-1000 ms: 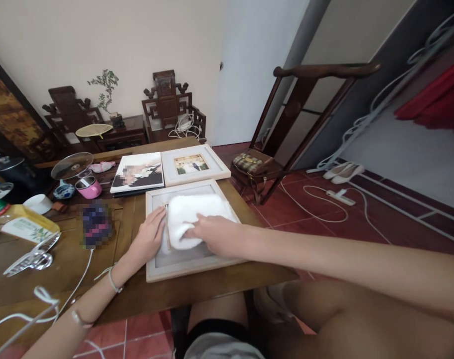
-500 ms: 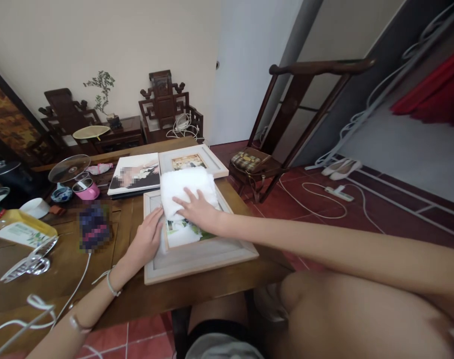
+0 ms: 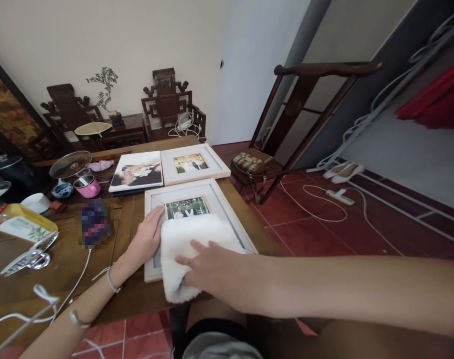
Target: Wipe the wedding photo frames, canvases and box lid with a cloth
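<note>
A light wooden picture frame (image 3: 149,271) lies flat on the table, with a small photo of two people (image 3: 187,208) in its middle. My left hand (image 3: 147,237) rests along the frame's left edge, fingers stretched out and pressing on it. Over the frame's lower part, a folded fluffy white towel (image 3: 212,227) hides the bottom of the photo and hangs past the near edge. My right hand (image 3: 208,269) presses on this towel from above, fingers spread, with one finger tucked into a fold near the towel's front.
Behind lie a second framed photo (image 3: 221,169) and a white-edged picture panel (image 3: 116,187). On the left are a pink mug (image 3: 90,188), an oil bottle (image 3: 28,224), a silver hair claw (image 3: 34,259) and a white cable (image 3: 79,284). A wooden chair (image 3: 299,94) stands right.
My right hand has pulled the white towel from the frame's upper part down toward me, uncovering the photo's top. My left hand stays at the frame's left edge.
</note>
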The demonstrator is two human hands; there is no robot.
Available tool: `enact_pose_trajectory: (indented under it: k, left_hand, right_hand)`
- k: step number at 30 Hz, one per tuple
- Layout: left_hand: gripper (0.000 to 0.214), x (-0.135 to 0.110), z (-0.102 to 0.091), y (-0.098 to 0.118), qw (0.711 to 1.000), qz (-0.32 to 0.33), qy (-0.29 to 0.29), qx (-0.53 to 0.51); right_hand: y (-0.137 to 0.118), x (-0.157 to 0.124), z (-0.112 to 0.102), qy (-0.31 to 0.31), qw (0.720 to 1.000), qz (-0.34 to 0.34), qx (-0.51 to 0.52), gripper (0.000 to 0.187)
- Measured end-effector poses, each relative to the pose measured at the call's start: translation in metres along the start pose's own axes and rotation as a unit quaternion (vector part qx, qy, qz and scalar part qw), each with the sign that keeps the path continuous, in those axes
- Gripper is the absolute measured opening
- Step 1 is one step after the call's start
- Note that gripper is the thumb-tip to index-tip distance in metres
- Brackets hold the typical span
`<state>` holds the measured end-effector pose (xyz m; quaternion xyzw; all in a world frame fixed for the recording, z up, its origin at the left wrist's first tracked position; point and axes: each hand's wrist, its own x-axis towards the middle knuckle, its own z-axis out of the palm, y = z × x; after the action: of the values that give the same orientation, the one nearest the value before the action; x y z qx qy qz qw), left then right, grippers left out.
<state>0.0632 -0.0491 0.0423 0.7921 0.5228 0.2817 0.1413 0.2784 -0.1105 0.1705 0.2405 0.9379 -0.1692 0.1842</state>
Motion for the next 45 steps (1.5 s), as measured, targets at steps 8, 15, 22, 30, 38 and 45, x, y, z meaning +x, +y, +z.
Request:
enact_pose_trajectory:
  k: [8,15,22,30,38,45]
  left_hand:
    - [0.046,0.000,0.002,-0.005,1.000,0.012,0.007,-0.002]
    - [0.045,0.000,0.006,-0.008,1.000,0.022,0.007,0.009]
    - [0.047,0.001,0.007,-0.007,1.000,0.000,-0.005,0.003]
    - [0.059,0.004,0.008,-0.003,0.999,0.002,0.025,-0.034]
    - [0.057,0.002,0.009,0.000,0.999,0.012,0.031,-0.024]
    - [0.056,0.003,0.006,0.009,0.999,-0.007,0.016,-0.027]
  right_hand:
    - [0.043,0.012,0.013,0.074,0.996,-0.048,0.009,0.066]
    - [0.094,0.044,0.022,0.141,0.983,0.065,-0.102,0.079]
    - [0.128,0.074,0.010,0.199,0.965,0.106,-0.138,0.079]
    - [0.094,0.092,0.026,0.170,0.963,0.086,-0.189,0.055]
    - [0.052,0.057,0.030,0.170,0.967,0.011,-0.191,0.031]
    - [0.041,0.027,0.027,0.105,0.980,-0.028,-0.165,0.033]
